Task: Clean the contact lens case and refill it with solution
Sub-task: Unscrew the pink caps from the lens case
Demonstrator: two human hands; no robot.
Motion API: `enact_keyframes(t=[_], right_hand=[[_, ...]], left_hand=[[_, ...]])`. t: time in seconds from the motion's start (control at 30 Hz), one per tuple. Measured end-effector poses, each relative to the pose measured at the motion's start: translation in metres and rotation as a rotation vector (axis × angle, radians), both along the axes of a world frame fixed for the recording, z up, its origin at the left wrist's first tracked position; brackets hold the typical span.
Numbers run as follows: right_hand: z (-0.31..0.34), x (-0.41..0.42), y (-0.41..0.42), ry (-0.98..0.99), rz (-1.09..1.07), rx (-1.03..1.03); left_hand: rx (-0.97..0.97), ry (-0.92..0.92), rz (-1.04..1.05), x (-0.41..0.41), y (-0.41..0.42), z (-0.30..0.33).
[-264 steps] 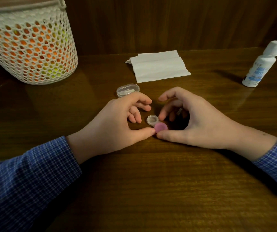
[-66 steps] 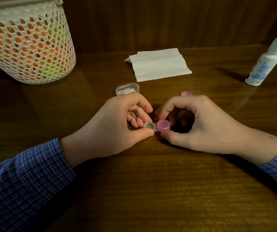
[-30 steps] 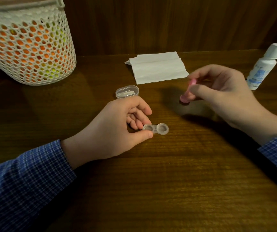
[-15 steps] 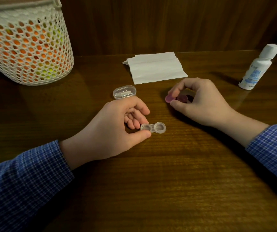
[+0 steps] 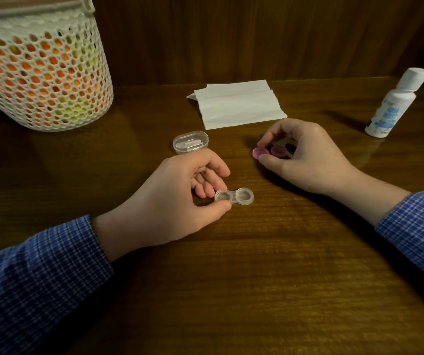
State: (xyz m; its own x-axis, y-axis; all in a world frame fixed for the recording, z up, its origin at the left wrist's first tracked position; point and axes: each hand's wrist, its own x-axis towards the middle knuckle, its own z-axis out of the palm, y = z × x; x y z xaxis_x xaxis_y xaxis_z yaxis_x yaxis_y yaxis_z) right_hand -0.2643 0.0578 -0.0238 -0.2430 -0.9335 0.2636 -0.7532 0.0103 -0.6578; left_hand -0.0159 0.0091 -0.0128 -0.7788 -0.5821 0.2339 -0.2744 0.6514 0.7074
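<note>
**Lens case, both wells uncapped**

Your left hand [image 5: 170,198] pinches the clear lens case [image 5: 234,196] at its left well, mid-surface [image 5: 257,290]. Your right hand [image 5: 305,160] pinches one pink cap [image 5: 259,152] beside the other [image 5: 278,151]. Solution bottle [image 5: 395,103] stands near the right edge; tissue [image 5: 239,105] lies by the back edge. Near surface lies open.

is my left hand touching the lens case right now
Touching. The head view shows the left hand pinching the lens case at its left well, thumb below, fingertips above.

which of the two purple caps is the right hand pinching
The left-most purple cap, pinched between the fingertips and thumb of the right hand. The other purple cap lies beside it on the table, under the palm, with no finger visibly closed on it.
</note>
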Motion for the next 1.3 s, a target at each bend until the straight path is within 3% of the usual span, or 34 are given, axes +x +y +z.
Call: enact_keyframes(t=[0.27, 0.4, 0.47, 0.6, 1.1, 1.3], right_hand=[[0.002, 0.0, 0.0, 0.026, -0.036, -0.037], [0.012, 0.012, 0.019, -0.075, 0.057, -0.196], [0.014, 0.02, 0.033, -0.142, 0.226, -0.138], [0.013, 0.039, 0.045, 0.041, 0.388, 0.104], [0.022, 0.052, 0.047, -0.16, 0.327, 0.037], [0.049, 0.089, 0.049, -0.159, 0.405, 0.013]], left_hand=[[-0.003, 0.002, 0.002, 0.001, 0.0, 0.0], [-0.007, 0.007, 0.005, 0.0, 0.0, 0.0], [-0.004, 0.005, 0.006, 0.001, 0.0, 0.0], [-0.01, 0.002, 0.011, 0.001, -0.001, 0.0], [-0.015, 0.118, 0.058, 0.007, 0.004, 0.006], [-0.023, 0.193, 0.161, 0.054, 0.026, 0.026]])
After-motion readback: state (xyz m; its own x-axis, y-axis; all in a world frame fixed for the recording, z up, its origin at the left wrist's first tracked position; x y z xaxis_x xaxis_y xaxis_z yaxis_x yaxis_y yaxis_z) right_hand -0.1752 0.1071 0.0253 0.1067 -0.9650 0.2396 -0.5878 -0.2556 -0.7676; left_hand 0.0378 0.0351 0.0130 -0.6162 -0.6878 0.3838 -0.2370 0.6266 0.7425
